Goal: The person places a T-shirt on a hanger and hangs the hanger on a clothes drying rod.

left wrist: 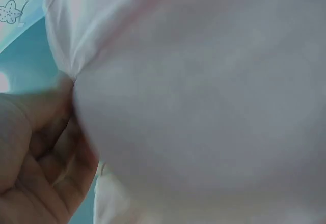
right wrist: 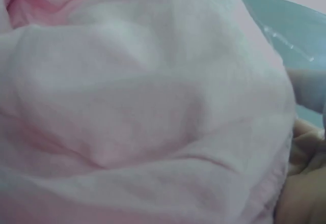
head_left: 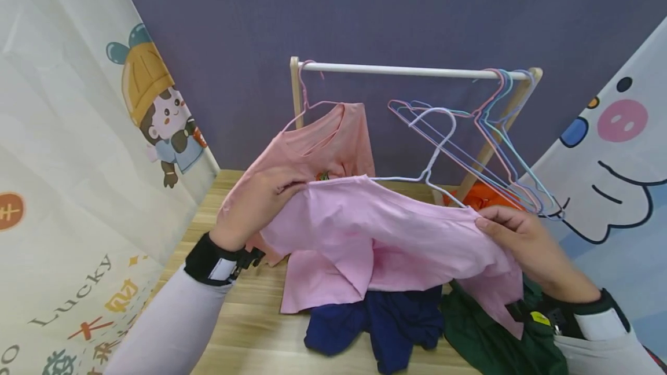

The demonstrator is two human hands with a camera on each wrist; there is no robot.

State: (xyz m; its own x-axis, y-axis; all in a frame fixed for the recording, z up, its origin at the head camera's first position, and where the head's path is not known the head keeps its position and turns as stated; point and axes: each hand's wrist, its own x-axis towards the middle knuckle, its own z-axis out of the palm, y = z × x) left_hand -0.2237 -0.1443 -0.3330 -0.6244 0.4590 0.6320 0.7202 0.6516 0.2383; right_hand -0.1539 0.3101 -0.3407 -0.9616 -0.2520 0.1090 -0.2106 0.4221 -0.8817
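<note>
A light pink T-shirt (head_left: 417, 236) is stretched between both hands, its cloth filling much of each wrist view. My left hand (head_left: 263, 204) pinches its upper edge at the left; thumb and fingertips meet on the cloth in the left wrist view. On the other side my right hand (head_left: 531, 242) grips the upper right edge near the shoulder. A pale lavender hanger (head_left: 428, 175) rises out of the neckline with its hook up and free of the rail; its lower parts are hidden inside the shirt. Behind, a peach T-shirt (head_left: 333, 138) hangs on a pink hanger (head_left: 307, 94).
A white rail (head_left: 396, 70) on wooden posts carries several bare hangers (head_left: 502, 126) at the right. Dark blue clothing (head_left: 375, 328) and a dark green garment (head_left: 500, 334) lie on the wooden table (head_left: 250, 328). Orange cloth (head_left: 482, 194) lies near the right post.
</note>
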